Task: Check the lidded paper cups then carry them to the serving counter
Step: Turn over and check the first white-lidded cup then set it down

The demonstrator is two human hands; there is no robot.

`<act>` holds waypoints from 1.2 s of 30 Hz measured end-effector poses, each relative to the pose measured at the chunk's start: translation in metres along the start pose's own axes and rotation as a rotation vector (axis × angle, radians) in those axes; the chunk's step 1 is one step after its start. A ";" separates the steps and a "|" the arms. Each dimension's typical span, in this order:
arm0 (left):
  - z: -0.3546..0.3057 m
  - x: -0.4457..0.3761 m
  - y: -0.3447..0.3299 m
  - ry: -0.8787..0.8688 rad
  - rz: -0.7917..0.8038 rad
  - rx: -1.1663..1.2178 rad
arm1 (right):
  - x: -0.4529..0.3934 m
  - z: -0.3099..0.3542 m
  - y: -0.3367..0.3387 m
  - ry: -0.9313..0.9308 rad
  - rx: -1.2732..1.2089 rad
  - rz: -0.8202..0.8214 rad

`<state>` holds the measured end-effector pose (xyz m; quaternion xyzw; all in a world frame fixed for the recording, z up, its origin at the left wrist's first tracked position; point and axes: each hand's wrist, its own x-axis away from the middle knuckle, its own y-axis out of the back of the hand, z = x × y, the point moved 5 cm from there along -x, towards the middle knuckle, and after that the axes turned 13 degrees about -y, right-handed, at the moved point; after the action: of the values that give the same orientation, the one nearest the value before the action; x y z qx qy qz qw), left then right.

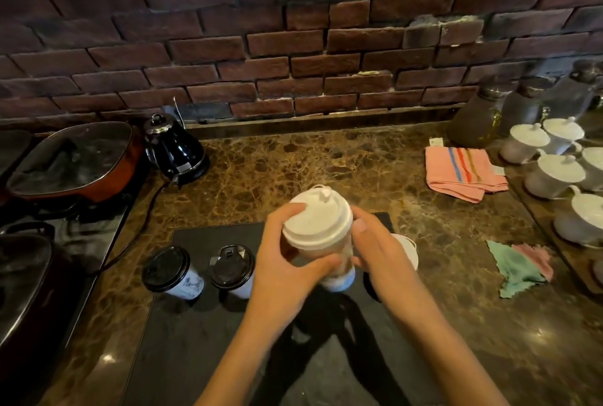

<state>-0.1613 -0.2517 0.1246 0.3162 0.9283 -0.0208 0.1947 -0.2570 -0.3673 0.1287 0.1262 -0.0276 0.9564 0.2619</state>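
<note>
- White-lidded paper cup (321,236) is held up above the black mat (195,340), tilted so that its lid faces the camera; a small stopper stands up at the far edge of the lid
- It is clasped from both sides; the left hand (287,271) is wrapped round the cup wall with its thumb lying across the front and a fingertip pressed on the lid rim; the right hand (375,255) is closed on the opposite side, its fingers (360,226) set against the edge of the lid
- Two black-lidded paper cups are seen standing on the mat to the left of the hands; the outer one (171,271) sits at the mat's left edge, the inner one (232,267) just beside the left wrist; they are near each other but apart
- Another white-lidded cup (406,250) is partly hidden behind the right hand; whether it touches the hand cannot be told
- The mat is laid on a brown marbled desk (293,164) backed by a brick wall (293,46)
- At the far left a black kettle (174,147) and a glass-lidded red pan (75,160) are placed
- At the right a folded pink striped cloth (463,173), a crumpled green and pink cloth (518,268) and lidded white china cups (554,173) are seen; jars behind them are blurred
</note>
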 end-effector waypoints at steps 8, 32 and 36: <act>0.078 0.018 0.007 0.225 -0.071 -0.112 | -0.046 -0.077 -0.017 -0.195 -0.160 0.021; 0.174 0.062 0.019 0.539 -0.017 0.169 | -0.071 -0.165 -0.032 -0.366 -0.058 -0.043; 0.172 0.063 0.018 0.525 -0.021 0.166 | -0.071 -0.165 -0.032 -0.358 -0.056 -0.054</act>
<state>-0.1365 -0.2289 -0.0565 0.3159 0.9453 -0.0163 -0.0793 -0.2194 -0.3554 -0.0489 0.2879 -0.0970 0.9102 0.2816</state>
